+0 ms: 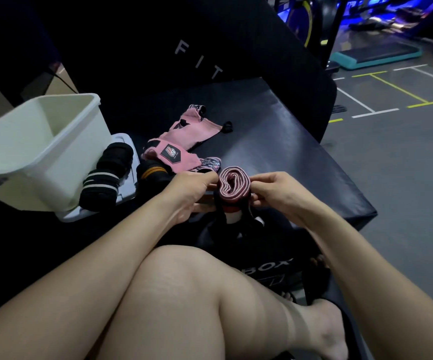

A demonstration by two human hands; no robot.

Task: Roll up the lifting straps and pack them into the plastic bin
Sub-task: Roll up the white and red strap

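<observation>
Both the left hand (196,187) and right hand (275,189) pinch the pink rolled strap (233,187) between them, above the worktop (288,152). If either pinch slackens, the coil will likely spring loose before reaching the plastic bin (54,162), far to the left hand's outer side.

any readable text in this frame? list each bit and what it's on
"F I T": white letters on the black upright pad, cut off by the black platform's edge.
"BOX": white letters on the black platform's side by the knee; the start is hidden.
Logo patch on the pink strap: too small to read.
Patterned pink strap end: print unreadable.
</observation>
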